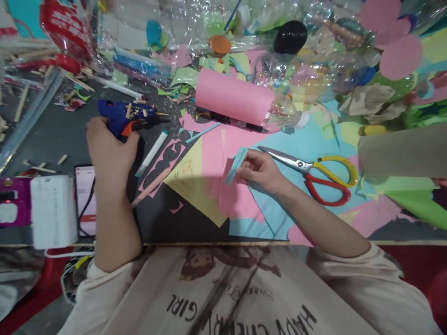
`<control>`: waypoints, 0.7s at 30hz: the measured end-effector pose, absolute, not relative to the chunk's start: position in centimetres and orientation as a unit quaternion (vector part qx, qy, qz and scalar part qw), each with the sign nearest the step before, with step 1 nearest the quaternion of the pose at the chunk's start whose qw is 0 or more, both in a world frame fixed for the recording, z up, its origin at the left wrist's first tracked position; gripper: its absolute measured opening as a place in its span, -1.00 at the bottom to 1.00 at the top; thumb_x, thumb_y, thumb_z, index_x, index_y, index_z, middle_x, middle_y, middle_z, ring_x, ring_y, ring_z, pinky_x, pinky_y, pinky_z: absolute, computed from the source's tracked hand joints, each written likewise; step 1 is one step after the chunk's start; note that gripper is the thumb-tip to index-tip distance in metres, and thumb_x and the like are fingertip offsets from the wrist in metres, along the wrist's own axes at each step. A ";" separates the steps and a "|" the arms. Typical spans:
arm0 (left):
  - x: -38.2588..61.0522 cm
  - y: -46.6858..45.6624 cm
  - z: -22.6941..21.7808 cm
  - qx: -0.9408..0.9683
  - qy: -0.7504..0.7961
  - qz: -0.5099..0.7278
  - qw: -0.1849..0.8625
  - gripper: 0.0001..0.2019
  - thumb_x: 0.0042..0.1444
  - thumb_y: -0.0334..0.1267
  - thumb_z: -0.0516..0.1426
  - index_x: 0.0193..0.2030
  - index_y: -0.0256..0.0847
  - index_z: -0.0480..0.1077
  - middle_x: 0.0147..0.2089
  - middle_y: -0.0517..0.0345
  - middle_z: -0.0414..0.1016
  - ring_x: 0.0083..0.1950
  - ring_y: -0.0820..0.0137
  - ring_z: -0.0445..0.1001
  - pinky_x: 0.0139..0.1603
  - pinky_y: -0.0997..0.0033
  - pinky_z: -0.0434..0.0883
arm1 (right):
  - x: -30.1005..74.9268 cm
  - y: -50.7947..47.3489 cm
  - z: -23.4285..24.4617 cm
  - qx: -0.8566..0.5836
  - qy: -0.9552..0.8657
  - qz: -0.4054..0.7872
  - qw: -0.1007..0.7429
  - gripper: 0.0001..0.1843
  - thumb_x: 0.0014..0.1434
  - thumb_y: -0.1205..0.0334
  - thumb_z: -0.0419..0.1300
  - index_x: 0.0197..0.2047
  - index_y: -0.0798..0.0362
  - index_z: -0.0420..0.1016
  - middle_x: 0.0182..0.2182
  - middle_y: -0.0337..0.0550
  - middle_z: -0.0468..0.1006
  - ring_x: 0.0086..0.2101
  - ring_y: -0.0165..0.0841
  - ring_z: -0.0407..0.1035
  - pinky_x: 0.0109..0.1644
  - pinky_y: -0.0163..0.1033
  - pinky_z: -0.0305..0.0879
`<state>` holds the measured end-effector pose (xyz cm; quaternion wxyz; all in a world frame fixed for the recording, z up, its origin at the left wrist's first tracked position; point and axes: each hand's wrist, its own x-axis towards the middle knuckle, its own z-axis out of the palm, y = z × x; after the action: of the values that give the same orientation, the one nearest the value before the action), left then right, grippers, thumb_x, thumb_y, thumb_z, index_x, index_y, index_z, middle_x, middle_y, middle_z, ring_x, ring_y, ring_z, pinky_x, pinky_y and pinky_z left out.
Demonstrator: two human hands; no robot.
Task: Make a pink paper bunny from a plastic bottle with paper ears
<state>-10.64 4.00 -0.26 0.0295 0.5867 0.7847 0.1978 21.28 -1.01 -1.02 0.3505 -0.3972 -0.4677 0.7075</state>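
Note:
My left hand [111, 144] is at a blue hot glue gun [127, 112] with an orange trigger, its fingers curled round the gun's rear end and partly hidden. The gun's nozzle points right. In a pinch, my right hand [260, 171] holds a small folded piece of light-blue paper [236, 165] above pink paper sheets [240, 202]. Scissors [302, 166] with one yellow and one red handle lie half spread just right of that hand. Beyond both hands, a plastic bottle wrapped in pink paper [233, 95] lies on its side, white cap to the right.
A marker [152, 153], a yellow sheet [197, 186] and a pink strip with round cut-outs [164, 165] lie between my arms. Left are a phone [84, 195] and a white box-shaped device [52, 211]. Plastic bottles [314, 70] and paper scraps crowd the back.

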 end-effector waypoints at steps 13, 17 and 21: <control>-4.1 1.3 2.6 0.696 0.574 0.313 0.298 -0.70 0.26 -0.18 0.05 0.10 -0.15 0.32 0.02 -0.01 0.48 0.01 0.23 0.46 0.05 0.09 0.43 | 21.3 -0.3 -0.9 -0.380 -0.377 0.732 0.422 -0.54 -0.08 -0.05 0.48 -0.37 0.01 0.34 -0.66 -0.44 0.49 -0.70 -0.49 0.38 -0.59 -0.35 0.44; 1.2 -0.5 1.1 0.689 0.418 0.325 0.495 -0.45 0.10 -0.04 0.24 0.20 -0.14 0.27 0.05 -0.03 0.48 0.02 0.27 0.51 -0.02 0.24 0.47 | 21.2 -0.3 -0.8 -0.388 -0.372 0.725 0.431 -0.53 -0.11 -0.06 0.48 -0.39 0.00 0.32 -0.66 -0.44 0.50 -0.69 -0.47 0.40 -0.57 -0.33 0.46; 3.9 -0.9 -1.0 0.637 0.390 0.396 0.534 -0.49 0.08 -0.04 0.29 0.13 -0.12 0.31 -0.08 0.04 0.49 -0.07 0.33 0.52 -0.11 0.33 0.48 | 21.1 -0.3 -1.0 -0.409 -0.379 0.708 0.433 -0.48 -0.15 -0.11 0.49 -0.39 -0.02 0.30 -0.63 -0.43 0.52 -0.69 -0.46 0.41 -0.57 -0.32 0.45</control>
<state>3.88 -0.92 -1.02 0.5335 0.6370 0.3904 0.3964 21.13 -0.27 -1.02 0.4335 -0.4095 -0.3787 0.7078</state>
